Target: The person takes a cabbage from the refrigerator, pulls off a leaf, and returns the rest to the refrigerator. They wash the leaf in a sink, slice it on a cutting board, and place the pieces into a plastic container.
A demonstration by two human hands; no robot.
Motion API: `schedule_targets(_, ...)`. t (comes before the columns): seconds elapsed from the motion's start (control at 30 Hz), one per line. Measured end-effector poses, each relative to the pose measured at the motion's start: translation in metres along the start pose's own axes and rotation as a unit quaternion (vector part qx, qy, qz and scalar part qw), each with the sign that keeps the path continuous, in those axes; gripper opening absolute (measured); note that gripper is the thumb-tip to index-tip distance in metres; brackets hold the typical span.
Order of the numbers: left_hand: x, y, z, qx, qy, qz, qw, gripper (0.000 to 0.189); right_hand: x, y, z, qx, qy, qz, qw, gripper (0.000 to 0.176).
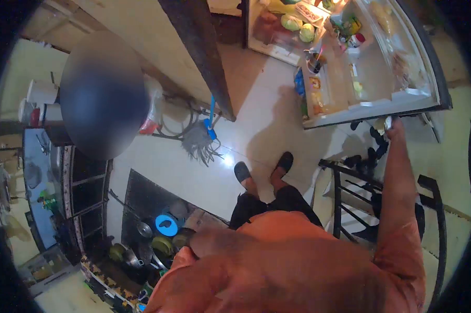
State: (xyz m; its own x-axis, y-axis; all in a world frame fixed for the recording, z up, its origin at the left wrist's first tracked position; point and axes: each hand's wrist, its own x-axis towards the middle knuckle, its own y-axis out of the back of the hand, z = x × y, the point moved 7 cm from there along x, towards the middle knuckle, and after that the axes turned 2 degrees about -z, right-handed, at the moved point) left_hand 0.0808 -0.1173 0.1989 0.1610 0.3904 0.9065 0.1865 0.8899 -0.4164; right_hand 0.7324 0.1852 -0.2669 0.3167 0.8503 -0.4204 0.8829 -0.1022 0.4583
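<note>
My right arm reaches out to the open refrigerator door (371, 110). At the door's near edge is my right hand (396, 129), closed, with a small pale, shiny thing (388, 123) at its fingers that I cannot make out. Shelves on the door's inner side hold a red-and-white jar (356, 40), eggs or similar small items, and bags. Cabbages (291, 22) lie inside the lit refrigerator. A blurred skin-coloured shape (214, 242), apparently part of my left arm, crosses low over my orange shirt; the fingers of my left hand cannot be made out.
A black metal chair or rack (338, 201) stands at my right. A mop (201, 136) leans near a dark post (199, 52). Pots and a blue lid (166, 225) sit on the left floor, near a counter (40, 188). A blurred round patch hides the upper left.
</note>
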Motion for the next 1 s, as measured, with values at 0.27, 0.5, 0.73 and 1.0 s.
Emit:
schedule_targets(0.27, 0.004, -0.021, -0.015, 0.014, 0.037, -0.010, 0.999, 0.046, -0.091, -0.032, -0.112, -0.450, 0.143, 0.084, 0.877, 0.059)
schedule_targets(0.5, 0.007, -0.013, -0.027, 0.049, 0.067, 0.000, 0.997, 0.045, -0.088, -0.019, -0.110, -0.251, 0.091, 0.150, 0.952, 0.038)
schedule_targets(0.73, -0.042, 0.025, -0.003, 0.171, 0.089, 0.150, 0.970, 0.045, -0.073, -0.009, -0.082, -0.034, 0.075, 0.152, 0.985, 0.046)
schedule_targets(1.0, -0.214, 0.036, 0.087, 0.368, 0.100, 0.536, 0.753, 0.045, -0.003, 0.024, -0.022, -0.056, 0.069, 0.112, 0.990, 0.040)
